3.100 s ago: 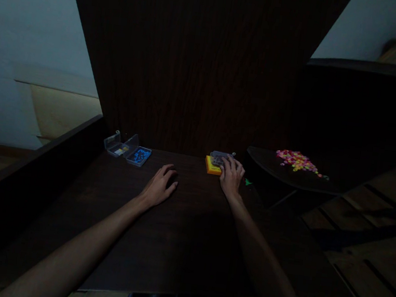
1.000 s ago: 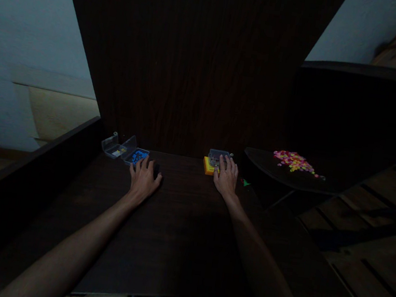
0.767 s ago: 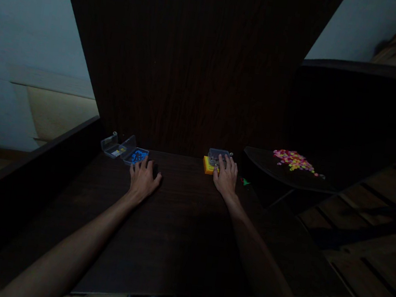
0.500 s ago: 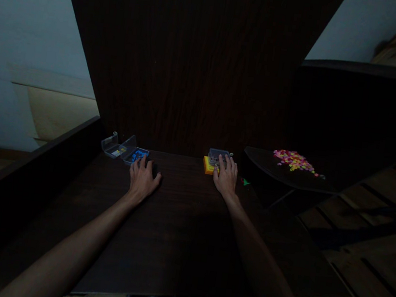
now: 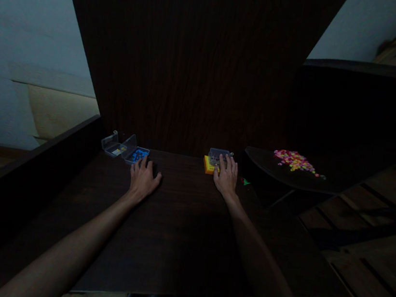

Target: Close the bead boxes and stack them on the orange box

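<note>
My left hand (image 5: 143,179) lies flat on the dark table (image 5: 173,223), fingers stretched out, its fingertips just short of an open clear box (image 5: 138,155) of blue pieces. A second clear box (image 5: 114,144) with a yellow bit stands beside that one. My right hand (image 5: 227,176) rests palm down with spread fingers on a small clear box (image 5: 216,155) that sits on a yellow-orange box (image 5: 207,165).
A dark tray (image 5: 265,162) to the right carries a heap of pink and yellow beads (image 5: 294,160). A tiny green piece (image 5: 245,181) lies by my right wrist. A dark wooden panel rises behind the table; a raised edge runs along the left.
Since three seconds ago my left hand slid left and forward from the table's middle up to the blue-piece box. My right hand stayed on the clear box. Nothing changed in the last second.
</note>
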Motion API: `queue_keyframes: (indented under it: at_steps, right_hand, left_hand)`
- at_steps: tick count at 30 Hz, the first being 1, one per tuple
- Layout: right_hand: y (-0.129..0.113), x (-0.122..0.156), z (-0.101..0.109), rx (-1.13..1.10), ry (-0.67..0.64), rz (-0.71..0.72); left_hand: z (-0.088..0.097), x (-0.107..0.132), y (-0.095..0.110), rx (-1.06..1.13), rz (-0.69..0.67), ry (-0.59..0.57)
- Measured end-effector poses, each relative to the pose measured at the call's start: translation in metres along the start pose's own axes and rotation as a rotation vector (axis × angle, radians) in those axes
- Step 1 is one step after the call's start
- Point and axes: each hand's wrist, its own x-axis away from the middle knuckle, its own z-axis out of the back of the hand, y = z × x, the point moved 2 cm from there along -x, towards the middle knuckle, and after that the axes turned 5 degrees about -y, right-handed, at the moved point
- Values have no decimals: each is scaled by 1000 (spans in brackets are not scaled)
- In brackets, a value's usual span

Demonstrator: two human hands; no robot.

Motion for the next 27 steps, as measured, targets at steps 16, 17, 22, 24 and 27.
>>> queue_keyframes:
  at_steps: [16,17,22,24,27]
  right_hand:
    - [1,0,-3,-16,5,5]
    - [1,0,-3,-10,1,4]
    - [0,0,-2,0,-6,13]
    - [0,0,-2,2,3,12]
    - [1,0,0,-1,28,-2]
  left_hand:
    - [0,-1,1,8,-65,-34]
    - [0,-1,2,11,-75,-42]
    - [0,0,6,50,-153,-104]
    - [0,2,8,86,-190,-116]
    - [1,4,12,163,-272,-136]
